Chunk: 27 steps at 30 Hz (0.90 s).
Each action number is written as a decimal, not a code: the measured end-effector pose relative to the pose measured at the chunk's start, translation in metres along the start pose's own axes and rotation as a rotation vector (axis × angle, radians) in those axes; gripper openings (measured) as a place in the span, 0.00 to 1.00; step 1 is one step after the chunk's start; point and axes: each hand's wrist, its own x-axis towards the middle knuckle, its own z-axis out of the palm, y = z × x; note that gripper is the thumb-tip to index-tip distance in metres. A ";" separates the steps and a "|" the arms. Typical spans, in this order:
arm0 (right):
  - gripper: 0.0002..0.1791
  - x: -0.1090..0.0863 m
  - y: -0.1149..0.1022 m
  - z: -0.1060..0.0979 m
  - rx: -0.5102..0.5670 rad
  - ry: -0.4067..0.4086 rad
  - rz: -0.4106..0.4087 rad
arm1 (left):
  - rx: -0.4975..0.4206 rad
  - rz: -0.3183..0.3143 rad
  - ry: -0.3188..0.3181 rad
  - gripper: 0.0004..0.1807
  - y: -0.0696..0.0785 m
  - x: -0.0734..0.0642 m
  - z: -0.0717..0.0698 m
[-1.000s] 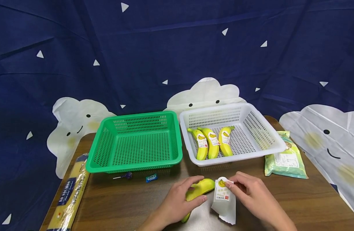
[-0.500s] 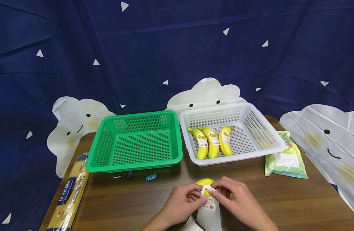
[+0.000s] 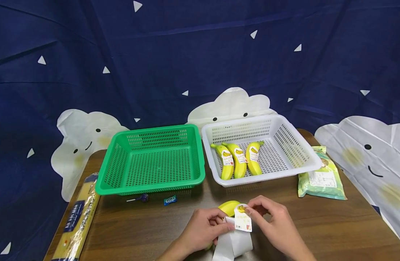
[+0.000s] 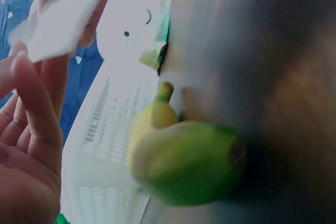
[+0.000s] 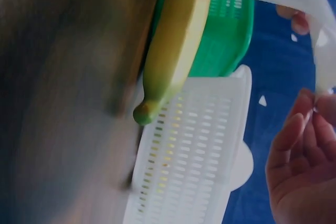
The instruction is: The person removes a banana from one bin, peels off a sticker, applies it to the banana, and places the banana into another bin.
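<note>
In the head view my right hand (image 3: 276,224) pinches the top corner of a white sticker label (image 3: 243,221) with a banana picture on it. My left hand (image 3: 203,230) pinches its white backing paper (image 3: 234,243) between thumb and fingers. The label is tilted away from the backing, which hangs bent below; whether their edges still join, I cannot tell. Behind the hands a banana (image 3: 229,208) lies on the table, partly covered by the left hand and paper. Its greenish end faces the left wrist view, where the paper (image 4: 68,19) is blurred.
A white basket (image 3: 301,152) at the back right holds three labelled bananas (image 3: 239,163). Left of it stands a green basket (image 3: 151,190). A lollipop (image 3: 143,197) and a small blue candy (image 3: 170,200) lie in front. Pasta pack (image 3: 76,219) at left, green bag (image 3: 322,177) at right.
My left hand has let go of the banana and now pinches the backing paper. My right hand moved left with the label, then back right a little, and the label tilted off the backing.
</note>
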 end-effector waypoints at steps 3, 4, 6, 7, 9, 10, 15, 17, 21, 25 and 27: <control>0.08 -0.001 0.001 -0.004 0.010 0.055 0.079 | 0.033 0.004 0.019 0.10 0.001 0.001 -0.006; 0.08 -0.001 0.001 -0.005 0.018 0.066 0.101 | 0.044 0.012 0.024 0.10 0.002 0.002 -0.008; 0.08 -0.001 0.001 -0.006 0.032 0.077 0.136 | 0.060 0.043 0.018 0.10 0.002 0.003 -0.013; 0.08 -0.001 0.000 -0.006 0.042 0.080 0.147 | 0.061 0.050 0.011 0.10 0.003 0.003 -0.016; 0.08 0.000 -0.004 -0.007 0.058 0.086 0.160 | 0.066 0.066 -0.002 0.10 0.005 0.004 -0.023; 0.08 0.001 -0.007 -0.007 0.066 0.088 0.160 | 0.072 0.068 -0.005 0.10 0.006 0.004 -0.027; 0.08 0.005 -0.021 -0.009 0.113 0.060 0.176 | 0.151 0.041 0.010 0.11 0.012 0.003 -0.049; 0.07 0.005 -0.017 -0.007 0.126 0.040 0.209 | 0.195 0.022 0.004 0.12 0.012 0.002 -0.059; 0.07 0.002 0.006 0.001 0.156 0.021 0.274 | 0.323 0.013 -0.045 0.10 0.013 0.000 -0.080; 0.08 0.001 0.022 0.008 0.177 0.003 0.283 | 0.477 0.022 -0.081 0.08 0.011 -0.003 -0.097; 0.08 0.001 0.025 0.011 0.175 -0.001 0.287 | 0.542 0.026 -0.077 0.08 0.011 -0.004 -0.102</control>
